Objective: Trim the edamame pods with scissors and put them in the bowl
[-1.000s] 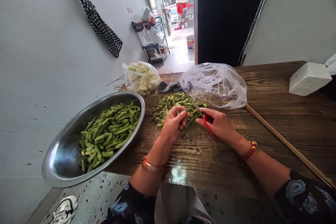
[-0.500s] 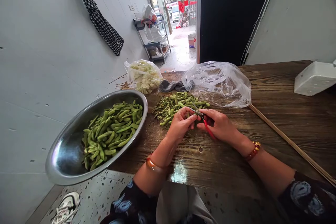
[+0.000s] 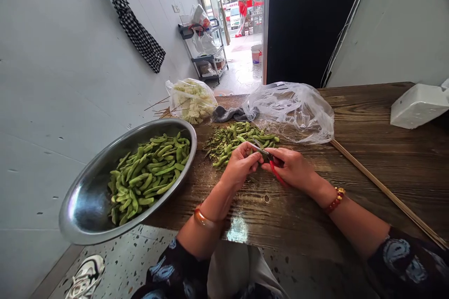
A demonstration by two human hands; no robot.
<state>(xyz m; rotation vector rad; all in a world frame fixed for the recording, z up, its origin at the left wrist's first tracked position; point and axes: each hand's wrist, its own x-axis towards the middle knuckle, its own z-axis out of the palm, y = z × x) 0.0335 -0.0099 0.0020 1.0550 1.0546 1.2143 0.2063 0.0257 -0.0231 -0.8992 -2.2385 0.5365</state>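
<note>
Head | right grip (image 3: 293, 168) curled round red-handled scissors (image 3: 278, 175) | left grip (image 3: 241, 164) pinched, contents unclear | pod pile (image 3: 229, 139) just beyond

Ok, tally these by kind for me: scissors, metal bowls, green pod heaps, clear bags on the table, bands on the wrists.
Scissors: 1
Metal bowl: 1
Green pod heaps: 2 (bowl heap, table heap)
Clear bags: 2 (cauliflower bag, crumpled bag)
Wrist bands: 2 (bangle, beaded bracelet)
Total: 8
</note>
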